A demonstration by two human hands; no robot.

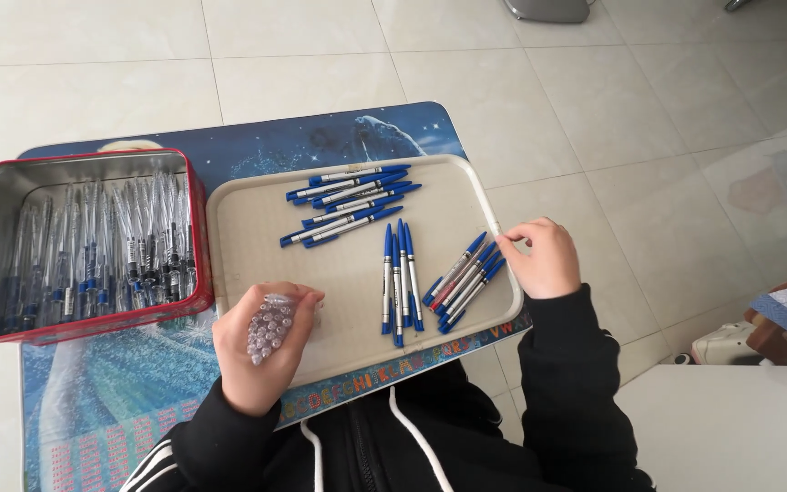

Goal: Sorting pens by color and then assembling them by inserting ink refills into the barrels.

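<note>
My left hand (252, 351) grips a bundle of clear pen barrels (269, 328), ends toward me, over the near left corner of a beige tray (248, 219). My right hand (544, 260) rests at the tray's right rim, fingers curled, touching the edge next to a group of blue-capped pens (462, 281). Two more groups of finished blue pens lie on the tray: one upright in the middle (400, 282), one slanted at the far side (352, 205).
A red-rimmed metal tin (84, 241) full of clear pen parts stands left of the tray. Both sit on a small table with a blue printed top (339, 137). White tiled floor surrounds it; a white surface (730, 428) is at the lower right.
</note>
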